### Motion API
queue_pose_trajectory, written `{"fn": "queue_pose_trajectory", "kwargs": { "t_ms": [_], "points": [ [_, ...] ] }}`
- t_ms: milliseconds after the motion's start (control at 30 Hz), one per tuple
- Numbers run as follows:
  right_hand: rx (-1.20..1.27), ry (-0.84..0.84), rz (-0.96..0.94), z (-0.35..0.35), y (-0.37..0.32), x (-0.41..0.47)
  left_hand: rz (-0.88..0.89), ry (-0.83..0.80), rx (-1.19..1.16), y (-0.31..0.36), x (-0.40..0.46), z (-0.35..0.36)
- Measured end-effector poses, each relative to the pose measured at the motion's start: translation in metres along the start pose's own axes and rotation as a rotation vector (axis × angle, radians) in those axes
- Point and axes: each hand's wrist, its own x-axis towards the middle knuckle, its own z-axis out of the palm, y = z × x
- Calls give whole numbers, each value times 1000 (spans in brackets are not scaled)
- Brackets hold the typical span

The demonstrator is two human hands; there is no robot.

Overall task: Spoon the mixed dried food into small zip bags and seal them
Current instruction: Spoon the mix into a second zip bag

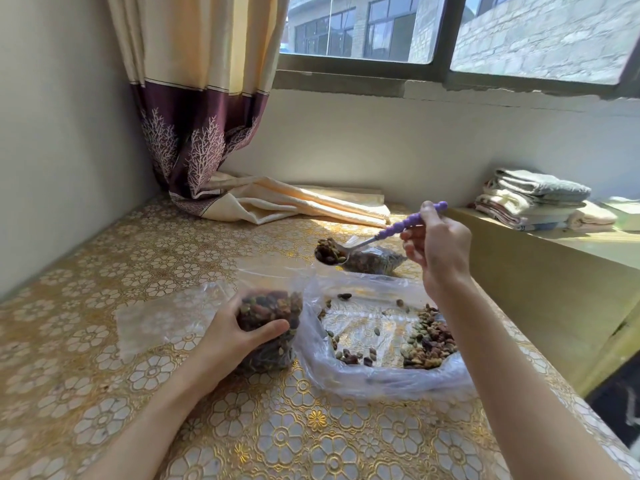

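Note:
My left hand grips a small clear zip bag that stands upright on the table, filled most of the way with dark mixed dried food. My right hand holds a spoon by its purple beaded handle. The metal bowl of the spoon is heaped with the mix and hovers above and to the right of the bag's open mouth. A large clear plastic bag lies open on the table under my right forearm, with loose dried food spread inside it.
A filled bag of mix lies behind the spoon. Flat clear empty bags lie left of my left hand. A curtain drapes onto the far table corner. Folded towels sit on a ledge at right. The flowered tablecloth covers the table.

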Motion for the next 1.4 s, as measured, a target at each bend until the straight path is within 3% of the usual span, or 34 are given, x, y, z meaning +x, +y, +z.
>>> {"fn": "queue_pose_trajectory", "kwargs": {
  "t_ms": [500,800,1033,1200,1400],
  "points": [
    [-20,-409,-221,43,9,-23,-21,44,-55,-11,4,-1],
    [129,-192,-78,15,9,-9,-13,90,-57,-14,5,-1],
    [-134,-50,-76,-39,26,12,-21,95,-26,-13,6,0],
    [-392,-77,-56,-71,34,27,-7,97,-21,-13,6,1],
    [-455,-222,15,-82,30,35,-6,101,-15,-11,6,3]
  ]
}}
